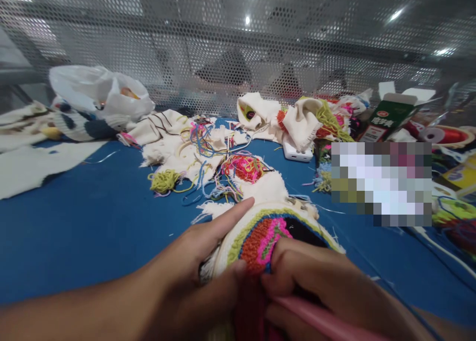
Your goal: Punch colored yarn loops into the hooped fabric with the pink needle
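In front of me is a hooped piece of white cloth (232,234) bearing looped yarn embroidery (256,239) in yellow-green, blue, orange, pink and black. My left hand (197,266) grips its left side, thumb and fingers around the edge. The hoop's screw fitting (303,207) shows at the top right. Over the right part of the embroidery, my right hand (316,276) is closed on a pink-handled punch needle (316,318). Its tip is hidden by the fingers. The lower part of the hoop is dark and blurred.
Beyond the hoop, yarn scraps (245,167) and white cloth pieces (174,152) lie on the blue table (92,222). A white plastic bag (100,90) stands at the back left. At the right are a green box (388,115), a red thread spool (442,134) and a white cable (446,249). Perforated metal (186,43) closes the back.
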{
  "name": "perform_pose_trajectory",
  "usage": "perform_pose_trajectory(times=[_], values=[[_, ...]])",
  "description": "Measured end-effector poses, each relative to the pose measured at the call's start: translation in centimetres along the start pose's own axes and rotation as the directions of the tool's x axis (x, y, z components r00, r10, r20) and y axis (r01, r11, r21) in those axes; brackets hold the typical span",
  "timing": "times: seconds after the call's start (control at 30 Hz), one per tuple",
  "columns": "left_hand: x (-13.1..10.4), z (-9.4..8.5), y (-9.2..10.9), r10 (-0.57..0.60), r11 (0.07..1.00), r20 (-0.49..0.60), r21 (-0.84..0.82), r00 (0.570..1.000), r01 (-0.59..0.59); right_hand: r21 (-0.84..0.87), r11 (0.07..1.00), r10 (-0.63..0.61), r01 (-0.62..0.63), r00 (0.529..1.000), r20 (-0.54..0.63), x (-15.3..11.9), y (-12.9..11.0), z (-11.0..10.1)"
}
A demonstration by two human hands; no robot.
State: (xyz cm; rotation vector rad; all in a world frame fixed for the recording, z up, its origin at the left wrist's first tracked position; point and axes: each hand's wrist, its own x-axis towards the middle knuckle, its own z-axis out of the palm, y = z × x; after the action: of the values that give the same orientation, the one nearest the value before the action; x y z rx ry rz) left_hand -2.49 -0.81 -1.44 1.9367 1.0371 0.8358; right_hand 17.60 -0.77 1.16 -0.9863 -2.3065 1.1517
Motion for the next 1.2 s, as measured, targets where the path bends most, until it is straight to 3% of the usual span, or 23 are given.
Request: perform_pose_trajectory(times=[0.13, 0.23, 0.47, 0.63, 0.73, 0.87, 1.03, 1.13, 1.2], values=[[-0.1, 0.1, -0.4, -0.011, 1.000, 0.015, 0.001, 1.000, 0.011, 0.342, 0.928, 0.203, -0.149, 0.971, -0.129, -0.6, -0.4, -0.5], [-0.1, -0.1, -0.4, -0.027, 0.999, 0.015, 0.021, 1.000, 0.027, 0.543, 0.824, 0.271, -0.159, 0.954, -0.132, -1.1, -0.3, -0.8], [-0.1, -0.2, -0.3, -0.040, 0.999, 0.029, 0.016, 0.999, 0.039, 0.633, 0.769, 0.328, -0.090, 0.905, -0.269, -1.5, 0.1, -0.5], [0.1, -0.2, -0.1, -0.067, 0.998, 0.009, 0.002, 0.998, 0.067, 0.725, 0.677, 0.314, -0.130, 0.941, -0.125, -1.6, 0.3, -0.8], [0.2, -0.2, 0.1, -0.043, 0.999, 0.021, 0.000, 0.999, 0.043, 0.709, 0.691, 0.288, -0.142, 0.953, -0.090, -1.4, 0.1, -0.9], [0.3, -0.2, 0.6, 0.019, 1.000, 0.013, 0.006, 1.000, -0.019, 0.564, 0.806, 0.266, -0.179, 0.961, -0.076, -1.2, -0.7, -0.9], [0.7, 0.0, 1.2, -0.002, 1.000, 0.026, 0.005, 1.000, 0.002, 0.319, 0.933, 0.207, -0.168, 0.974, -0.093, -0.7, -1.5, -0.5], [1.8, -0.2, 1.0, 0.002, 1.000, 0.034, -0.025, 0.999, -0.001, 0.313, 0.930, 0.224, -0.193, 0.972, -0.065, 0.0, -0.9, -0.9], [3.2, -0.4, 0.8, -0.037, 0.993, 0.063, -0.112, 0.997, 0.044, 0.280, 0.953, 0.153, -0.120, 0.983, -0.100, 0.7, -0.4, -1.6]])
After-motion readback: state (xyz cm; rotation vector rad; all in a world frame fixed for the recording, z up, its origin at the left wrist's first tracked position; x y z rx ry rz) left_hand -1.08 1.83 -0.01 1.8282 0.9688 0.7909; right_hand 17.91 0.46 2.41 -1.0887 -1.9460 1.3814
